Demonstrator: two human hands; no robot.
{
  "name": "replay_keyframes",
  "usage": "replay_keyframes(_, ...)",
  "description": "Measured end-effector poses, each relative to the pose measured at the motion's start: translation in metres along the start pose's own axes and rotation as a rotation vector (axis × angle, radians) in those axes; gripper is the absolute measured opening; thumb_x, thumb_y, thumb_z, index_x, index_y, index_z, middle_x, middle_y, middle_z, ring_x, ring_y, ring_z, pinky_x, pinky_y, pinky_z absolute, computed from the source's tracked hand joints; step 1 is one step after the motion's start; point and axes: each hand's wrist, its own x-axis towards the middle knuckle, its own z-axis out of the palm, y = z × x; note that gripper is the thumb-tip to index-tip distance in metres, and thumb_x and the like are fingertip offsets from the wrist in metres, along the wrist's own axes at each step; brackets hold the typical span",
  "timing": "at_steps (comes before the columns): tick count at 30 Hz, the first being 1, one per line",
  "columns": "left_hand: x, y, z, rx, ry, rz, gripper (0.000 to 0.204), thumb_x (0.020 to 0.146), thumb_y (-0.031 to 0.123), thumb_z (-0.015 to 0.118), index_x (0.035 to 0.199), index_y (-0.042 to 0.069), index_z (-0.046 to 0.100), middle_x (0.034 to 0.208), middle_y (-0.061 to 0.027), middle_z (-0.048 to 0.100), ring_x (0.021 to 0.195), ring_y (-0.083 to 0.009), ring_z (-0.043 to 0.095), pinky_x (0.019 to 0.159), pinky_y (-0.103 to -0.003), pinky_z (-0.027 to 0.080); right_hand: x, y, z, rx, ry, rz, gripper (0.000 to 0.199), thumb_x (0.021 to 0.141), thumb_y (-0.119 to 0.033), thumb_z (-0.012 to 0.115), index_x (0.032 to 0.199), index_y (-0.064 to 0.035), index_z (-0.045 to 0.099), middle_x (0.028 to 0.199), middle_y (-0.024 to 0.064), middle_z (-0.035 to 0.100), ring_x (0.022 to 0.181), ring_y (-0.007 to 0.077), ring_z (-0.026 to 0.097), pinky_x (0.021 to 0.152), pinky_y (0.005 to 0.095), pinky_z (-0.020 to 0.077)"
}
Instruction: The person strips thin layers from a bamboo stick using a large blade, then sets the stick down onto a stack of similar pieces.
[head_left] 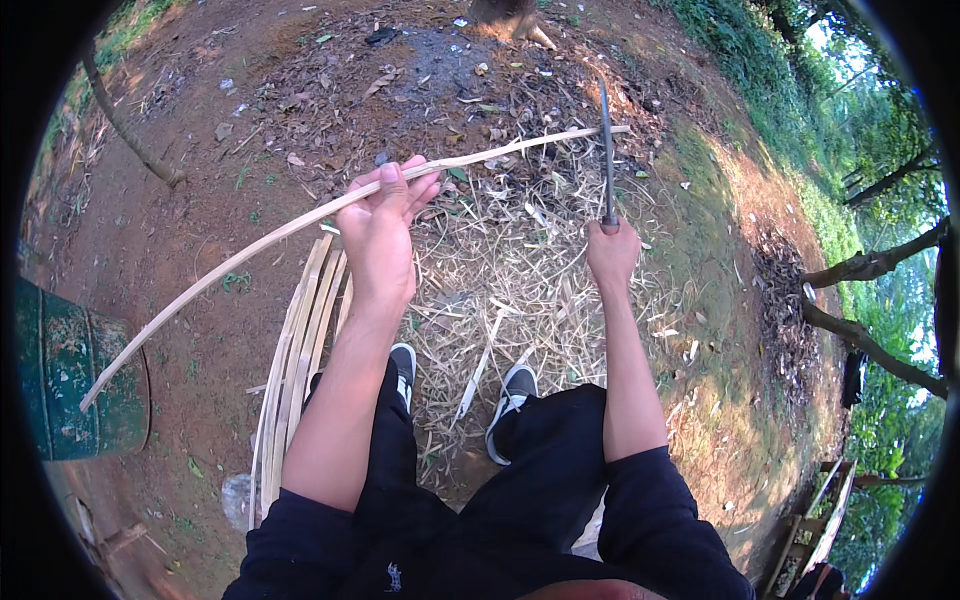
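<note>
My left hand (382, 222) is closed around a long pale bamboo strip (240, 255) that runs from lower left, past a green drum, up to the right. My right hand (612, 252) grips the handle of a dark narrow blade (606, 140) that points up and crosses the strip's right end. Both arms reach out over my knees in black trousers. Black shoes with white soles (512, 392) rest on the ground below the hands.
A bundle of split bamboo strips (295, 370) lies on the dirt to my left. Pale shavings (520, 270) cover the ground ahead. A green metal drum (70, 375) stands at left. Branches (870, 265) and greenery line the right side.
</note>
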Motion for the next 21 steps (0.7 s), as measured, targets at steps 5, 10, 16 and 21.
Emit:
replay_keyframes(5, 0.0, -0.002, 0.004, 0.054, -0.034, 0.034, 0.031, 0.101, 0.021, 0.057, 0.113, -0.005, 0.046, 0.119, -0.0296, 0.061, 0.106, -0.0349, 0.067, 0.091, -0.039, 0.058, -0.004, -0.009, 0.0, 0.096, -0.005, -0.148, 0.025, 0.079, -0.017, 0.065, 0.067, 0.0008, 0.053, 0.057, 0.0096, 0.056, 0.052, 0.0218, 0.052, 0.058, 0.0398, 0.0432)
replay_keyframes(10, -0.003, -0.011, 0.011, 0.075, -0.094, 0.05, 0.032, 0.1, 0.022, 0.058, 0.111, -0.006, 0.047, 0.118, -0.029, 0.062, 0.105, -0.033, 0.068, 0.093, -0.039, 0.057, -0.033, -0.052, 0.004, 0.091, -0.275, -0.281, 0.016, 0.081, -0.011, 0.065, 0.07, -0.0018, 0.058, 0.055, 0.0068, 0.059, 0.049, 0.0156, 0.055, 0.054, 0.0348, 0.0455)
replay_keyframes(16, -0.007, -0.004, 0.009, 0.068, -0.103, 0.013, 0.025, 0.102, 0.016, 0.054, 0.11, -0.006, 0.046, 0.123, -0.0306, 0.058, 0.108, -0.0337, 0.066, 0.095, -0.04, 0.057, -0.038, -0.06, 0.009, 0.112, -0.301, -0.207, 0.016, 0.082, -0.012, 0.064, 0.07, -0.0017, 0.059, 0.055, 0.0089, 0.06, 0.049, 0.0183, 0.057, 0.053, 0.0363, 0.0459)
replay_keyframes(21, -0.014, -0.016, 0.012, 0.005, -0.111, -0.069, 0.023, 0.102, 0.015, 0.052, 0.111, -0.005, 0.046, 0.124, -0.0295, 0.058, 0.107, -0.0324, 0.066, 0.095, -0.039, 0.058, -0.022, -0.031, 0.021, -0.06, -0.207, -0.295, 0.016, 0.079, -0.018, 0.066, 0.076, -0.0032, 0.063, 0.063, 0.0183, 0.065, 0.063, 0.0376, 0.066, 0.063, 0.0455, 0.0507)
